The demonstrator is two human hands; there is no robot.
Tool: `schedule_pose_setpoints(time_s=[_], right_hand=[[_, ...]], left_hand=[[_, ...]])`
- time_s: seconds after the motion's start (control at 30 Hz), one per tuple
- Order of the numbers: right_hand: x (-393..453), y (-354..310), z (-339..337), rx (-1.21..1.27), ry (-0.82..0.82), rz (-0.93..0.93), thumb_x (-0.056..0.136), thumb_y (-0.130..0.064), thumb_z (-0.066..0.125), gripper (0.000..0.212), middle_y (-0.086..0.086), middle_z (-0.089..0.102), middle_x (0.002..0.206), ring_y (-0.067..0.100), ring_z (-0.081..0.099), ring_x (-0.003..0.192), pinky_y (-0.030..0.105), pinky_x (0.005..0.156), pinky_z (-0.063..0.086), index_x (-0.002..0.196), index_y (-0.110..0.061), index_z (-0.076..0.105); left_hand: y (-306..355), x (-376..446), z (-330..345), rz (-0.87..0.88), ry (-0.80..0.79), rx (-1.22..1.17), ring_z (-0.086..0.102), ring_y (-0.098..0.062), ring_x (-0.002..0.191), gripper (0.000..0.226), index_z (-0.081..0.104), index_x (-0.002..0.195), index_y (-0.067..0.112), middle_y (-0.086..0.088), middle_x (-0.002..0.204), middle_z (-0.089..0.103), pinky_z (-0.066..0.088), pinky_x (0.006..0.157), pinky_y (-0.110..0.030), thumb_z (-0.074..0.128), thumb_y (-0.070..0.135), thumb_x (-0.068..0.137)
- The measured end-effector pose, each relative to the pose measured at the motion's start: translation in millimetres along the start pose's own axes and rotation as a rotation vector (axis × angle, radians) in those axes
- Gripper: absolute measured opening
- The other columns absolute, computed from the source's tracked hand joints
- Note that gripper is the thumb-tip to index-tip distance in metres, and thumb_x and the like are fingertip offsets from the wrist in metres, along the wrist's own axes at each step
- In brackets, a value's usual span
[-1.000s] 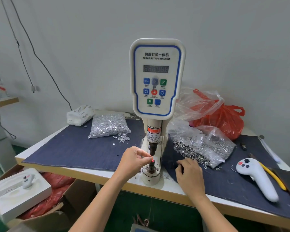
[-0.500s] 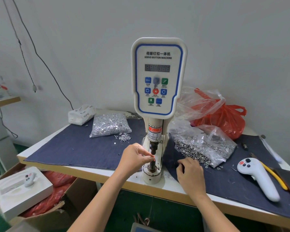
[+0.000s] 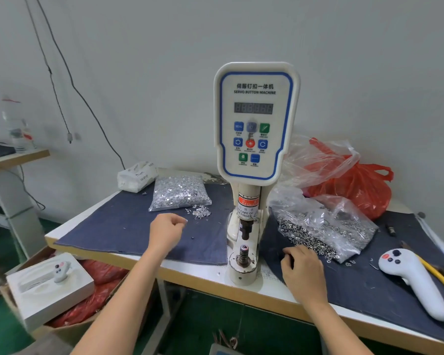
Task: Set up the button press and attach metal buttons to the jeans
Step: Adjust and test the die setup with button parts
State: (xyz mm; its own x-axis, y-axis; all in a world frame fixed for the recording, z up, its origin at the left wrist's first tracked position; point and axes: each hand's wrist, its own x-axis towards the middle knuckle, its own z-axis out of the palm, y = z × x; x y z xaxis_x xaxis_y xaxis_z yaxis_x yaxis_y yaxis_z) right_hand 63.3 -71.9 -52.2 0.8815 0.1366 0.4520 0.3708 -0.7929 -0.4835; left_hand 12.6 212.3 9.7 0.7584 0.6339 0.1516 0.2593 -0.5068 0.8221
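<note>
While both hands [image 3: 167, 233] hover loosely curled and apart, two clear bags [image 3: 180, 192] hold metal buttons.

The button press [image 3: 251, 172] stands on the desk [image 3: 195, 272]. Left of it the left hand [image 3: 166, 233] hovers over denim [image 3: 123, 226]; right of it the right hand [image 3: 301, 269] rests beside a bag of buttons [image 3: 323, 226].

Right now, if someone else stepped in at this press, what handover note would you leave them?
Left hand: fingers loosely curled, above the denim near the loose rivets; whether it holds anything cannot be told.
Right hand: resting on denim by the opened bag of buttons.
Button press: display dark; lower die carries a small part.
Done: nothing visibly attached.
Left: lay fabric between the dies, press.
</note>
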Motion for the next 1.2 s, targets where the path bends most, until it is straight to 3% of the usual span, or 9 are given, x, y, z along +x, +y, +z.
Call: schedule_pose_setpoints(time_s=[0.13,0.27,0.37,0.67,0.83,0.9,1.0,1.1,1.2], right_hand=[[4,2,3,-0.093,-0.058,0.005,0.093,-0.023,0.048,0.029,-0.001,0.061,0.112,0.017,0.051,0.105,0.034,0.091,0.042,0.117,-0.017,0.062],[18,0,1,-0.201,-0.152,-0.006,0.093,-0.027,0.043,0.033,-0.002,0.058,0.116,0.016,0.053,0.104,0.026,0.078,0.043,0.12,-0.022,0.061],[19,2,1,-0.147,-0.121,0.02,0.092,-0.026,0.046,0.029,-0.004,0.059,0.111,0.014,0.055,0.1,0.025,0.075,0.043,0.114,-0.023,0.064],[10,7,7,-0.117,-0.032,-0.025,0.093,-0.023,0.047,0.025,-0.005,0.059,0.105,0.012,0.052,0.099,0.024,0.079,0.043,0.111,-0.019,0.065],[9,6,7,-0.117,-0.032,-0.025,0.093,-0.023,0.047,0.025,-0.005,0.059,0.105,0.011,0.051,0.098,0.024,0.078,0.042,0.111,-0.019,0.065],[9,7,8,-0.115,-0.028,-0.022,0.093,-0.024,0.047,0.025,-0.005,0.058,0.104,0.011,0.051,0.097,0.023,0.078,0.042,0.11,-0.02,0.065],[8,7,8,-0.107,-0.023,-0.021,0.093,-0.024,0.047,0.025,-0.005,0.059,0.104,0.011,0.052,0.096,0.023,0.077,0.042,0.109,-0.019,0.065],[8,7,7,-0.108,-0.017,-0.024,0.093,-0.023,0.047,0.025,-0.004,0.06,0.104,0.011,0.052,0.096,0.023,0.076,0.041,0.11,-0.019,0.065],[8,7,7,-0.1,-0.015,-0.028,0.093,-0.022,0.047,0.025,-0.004,0.06,0.104,0.012,0.052,0.097,0.025,0.078,0.042,0.109,-0.018,0.066]], left_hand=[[-24,15,10,-0.009,-0.119,0.254,0.062,-0.023,0.099,0.013,0.074,0.092,0.011,-0.008,0.101,0.071,0.047,0.083,-0.027,0.063,0.006,0.087],[-17,18,24,0.018,-0.139,0.272,0.063,-0.023,0.093,0.007,0.075,0.089,0.012,-0.008,0.096,0.071,0.049,0.082,-0.03,0.07,0.012,0.084],[-12,21,33,0.068,-0.187,0.294,0.065,-0.021,0.09,0.009,0.076,0.089,0.011,-0.007,0.092,0.072,0.05,0.081,-0.03,0.074,0.014,0.08],[-23,19,41,0.057,-0.061,0.25,0.063,-0.025,0.091,0.008,0.074,0.086,0.007,-0.008,0.091,0.069,0.047,0.08,-0.032,0.074,0.013,0.08],[-18,12,42,0.103,-0.082,0.317,0.056,-0.021,0.084,0.008,0.068,0.084,0.009,-0.007,0.092,0.063,0.043,0.075,-0.031,0.063,0.013,0.089],[-9,6,39,0.131,-0.082,0.189,0.057,-0.019,0.075,0.009,0.064,0.08,0.01,-0.006,0.079,0.066,0.045,0.071,-0.029,0.062,0.012,0.089],[12,-17,33,0.027,-0.216,-0.34,0.062,-0.015,0.062,0.011,0.069,0.074,0.007,-0.008,0.066,0.069,0.053,0.061,-0.023,0.066,0.003,0.084],[28,-45,29,-0.113,-0.415,-0.729,0.068,-0.015,0.062,0.005,0.071,0.075,0.003,-0.013,0.072,0.072,0.055,0.058,-0.019,0.07,-0.001,0.078],[37,-66,27,-0.193,-0.491,-0.81,0.071,-0.021,0.069,0.022,0.07,0.083,-0.002,-0.021,0.082,0.073,0.056,0.06,-0.021,0.076,0.004,0.063]])
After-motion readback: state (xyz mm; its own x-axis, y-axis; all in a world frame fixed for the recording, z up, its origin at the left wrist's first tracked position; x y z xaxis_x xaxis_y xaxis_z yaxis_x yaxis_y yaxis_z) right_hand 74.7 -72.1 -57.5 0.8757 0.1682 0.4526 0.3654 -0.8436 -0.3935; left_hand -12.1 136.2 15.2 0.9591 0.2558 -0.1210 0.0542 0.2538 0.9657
